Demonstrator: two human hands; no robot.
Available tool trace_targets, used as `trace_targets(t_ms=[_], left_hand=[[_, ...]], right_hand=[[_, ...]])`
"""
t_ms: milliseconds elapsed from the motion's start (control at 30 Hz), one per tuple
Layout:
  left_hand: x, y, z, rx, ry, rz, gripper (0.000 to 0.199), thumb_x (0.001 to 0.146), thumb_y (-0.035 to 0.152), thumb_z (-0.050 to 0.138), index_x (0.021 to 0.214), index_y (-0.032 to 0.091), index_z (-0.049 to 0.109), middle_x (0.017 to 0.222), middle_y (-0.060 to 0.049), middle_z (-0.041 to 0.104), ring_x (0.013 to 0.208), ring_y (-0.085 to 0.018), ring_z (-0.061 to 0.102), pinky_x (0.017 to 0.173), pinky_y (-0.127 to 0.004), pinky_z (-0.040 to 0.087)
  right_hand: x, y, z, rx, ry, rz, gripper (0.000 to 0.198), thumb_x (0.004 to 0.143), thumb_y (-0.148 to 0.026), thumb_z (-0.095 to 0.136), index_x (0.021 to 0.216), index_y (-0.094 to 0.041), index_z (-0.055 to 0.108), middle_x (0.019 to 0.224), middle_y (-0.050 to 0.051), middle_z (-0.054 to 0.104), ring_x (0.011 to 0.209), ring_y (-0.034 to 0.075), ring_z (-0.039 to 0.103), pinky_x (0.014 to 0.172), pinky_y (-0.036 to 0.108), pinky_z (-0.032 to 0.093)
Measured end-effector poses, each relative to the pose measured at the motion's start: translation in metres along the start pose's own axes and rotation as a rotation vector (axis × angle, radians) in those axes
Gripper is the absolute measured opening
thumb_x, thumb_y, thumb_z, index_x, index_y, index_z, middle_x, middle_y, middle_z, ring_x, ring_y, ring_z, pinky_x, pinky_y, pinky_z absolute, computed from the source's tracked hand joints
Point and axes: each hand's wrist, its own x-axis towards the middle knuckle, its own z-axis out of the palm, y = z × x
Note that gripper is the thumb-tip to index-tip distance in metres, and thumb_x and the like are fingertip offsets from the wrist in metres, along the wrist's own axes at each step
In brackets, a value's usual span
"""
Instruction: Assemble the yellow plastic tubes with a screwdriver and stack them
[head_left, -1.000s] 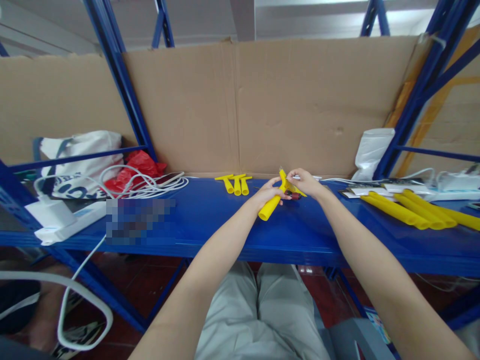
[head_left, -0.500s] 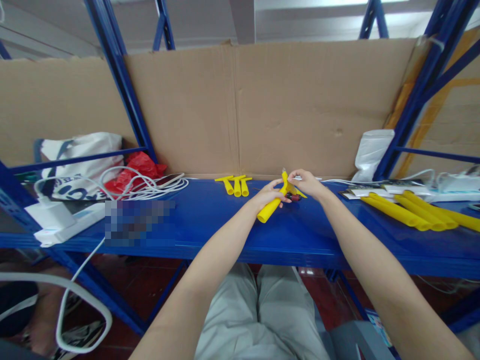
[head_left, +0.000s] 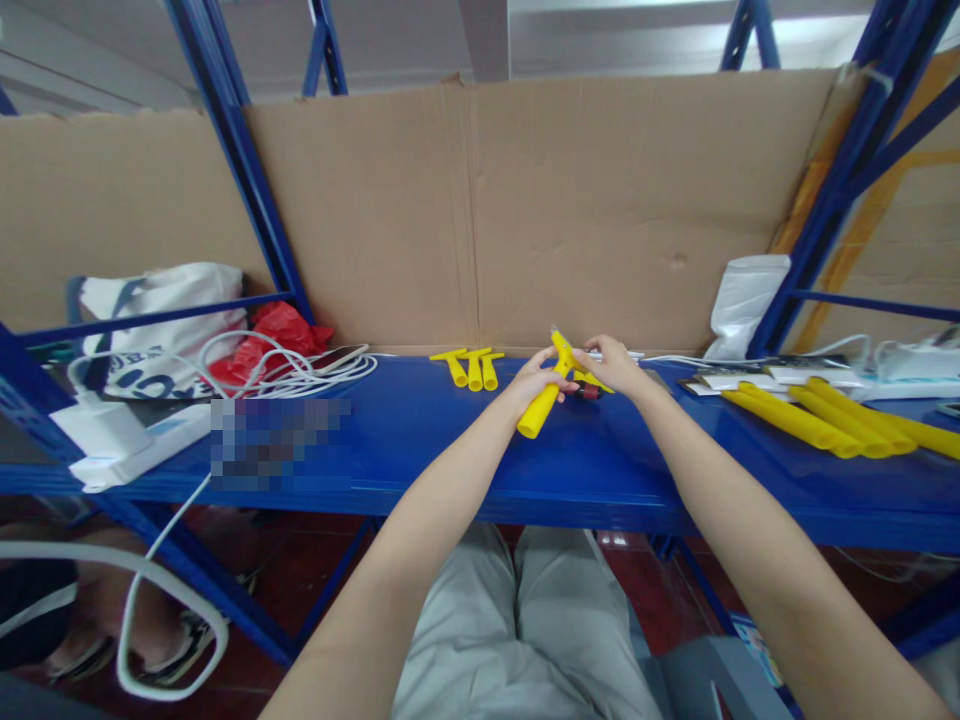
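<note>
My left hand [head_left: 540, 378] is wrapped round a yellow T-shaped plastic piece [head_left: 538, 408], whose hollow tube points down towards me and whose crossbar tilts up at the far end. A small, pale tip sticks out past the crossbar's upper end. My right hand [head_left: 611, 363] has its fingertips closed at the crossbar's other end, partly hiding it. On the table just below the right hand lies a dark red-and-black object [head_left: 588, 391], perhaps a tool handle. Another yellow part [head_left: 598, 382] shows beside it, mostly covered.
Three yellow T-shaped pieces [head_left: 474, 370] stand at the back of the blue table [head_left: 420, 440]. Several yellow tubes [head_left: 847, 425] lie at the right. White cables [head_left: 315, 375], a power strip [head_left: 161, 440] and a cloth bag [head_left: 165, 330] occupy the left. Cardboard [head_left: 600, 200] walls the back.
The T-shaped piece has turned in my hands, its crossbar swinging left and its tube becoming more upright. My right fingers have moved slightly with it.
</note>
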Motion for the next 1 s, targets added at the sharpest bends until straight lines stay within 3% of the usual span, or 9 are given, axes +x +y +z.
trace_targets(t_ms=[100,233,433,567,700,833,1000], left_hand=[[0.002,0.0,-0.002,-0.025,0.148,-0.013,0.079,0.062,-0.008,0.05,0.135,0.019,0.034,0.095,-0.008,0.066,0.06,-0.013,0.065,0.046,-0.018,0.043],[0.009,-0.002,-0.009,-0.033,0.317,-0.039,0.08,0.062,-0.006,0.055,0.134,0.02,0.034,0.093,-0.007,0.067,0.062,-0.014,0.064,0.046,-0.018,0.044],[0.013,-0.004,-0.013,-0.02,0.436,-0.059,0.08,0.062,-0.008,0.056,0.135,0.019,0.035,0.083,-0.004,0.066,0.051,-0.01,0.057,0.046,-0.019,0.042],[0.01,-0.002,-0.012,-0.055,0.456,-0.05,0.08,0.063,-0.009,0.054,0.135,0.019,0.033,0.082,-0.003,0.065,0.05,-0.009,0.056,0.048,-0.019,0.044],[0.009,-0.003,-0.012,-0.108,0.458,-0.025,0.079,0.064,-0.01,0.05,0.135,0.019,0.031,0.084,-0.003,0.064,0.055,-0.01,0.06,0.049,-0.018,0.045],[0.011,-0.006,-0.014,-0.098,0.448,-0.021,0.077,0.063,-0.01,0.051,0.132,0.019,0.033,0.089,-0.005,0.063,0.057,-0.011,0.062,0.048,-0.018,0.045],[0.012,-0.01,-0.013,-0.027,0.418,-0.091,0.075,0.062,-0.01,0.052,0.128,0.02,0.036,0.085,-0.004,0.063,0.052,-0.009,0.059,0.046,-0.017,0.046]], right_hand=[[-0.003,0.002,-0.005,-0.16,-0.178,-0.038,0.039,0.082,-0.046,0.05,0.098,-0.014,0.065,0.106,0.015,0.064,0.104,0.026,0.056,0.088,0.036,0.042],[-0.007,0.005,-0.007,-0.311,-0.472,-0.071,0.03,0.075,-0.043,0.06,0.083,-0.017,0.07,0.083,0.01,0.069,0.082,0.024,0.063,0.07,0.029,0.045],[-0.008,0.008,-0.009,-0.279,-0.504,-0.064,0.014,0.075,-0.03,0.061,0.075,-0.018,0.067,0.076,0.005,0.068,0.069,0.017,0.061,0.057,0.024,0.041],[-0.006,0.01,-0.014,-0.151,-0.399,0.018,0.013,0.077,-0.027,0.059,0.073,-0.016,0.064,0.07,0.004,0.066,0.063,0.014,0.058,0.053,0.022,0.038],[-0.003,0.013,-0.019,0.106,-0.282,0.137,0.025,0.085,-0.032,0.047,0.072,-0.014,0.059,0.058,0.004,0.062,0.051,0.012,0.054,0.053,0.022,0.04],[0.002,0.014,-0.023,0.183,-0.011,0.199,0.031,0.087,-0.038,0.043,0.075,-0.014,0.058,0.051,0.003,0.057,0.048,0.012,0.052,0.054,0.023,0.041],[0.005,0.013,-0.024,0.306,0.27,0.235,0.028,0.084,-0.043,0.047,0.084,-0.016,0.055,0.058,0.003,0.059,0.056,0.015,0.056,0.059,0.026,0.044]])
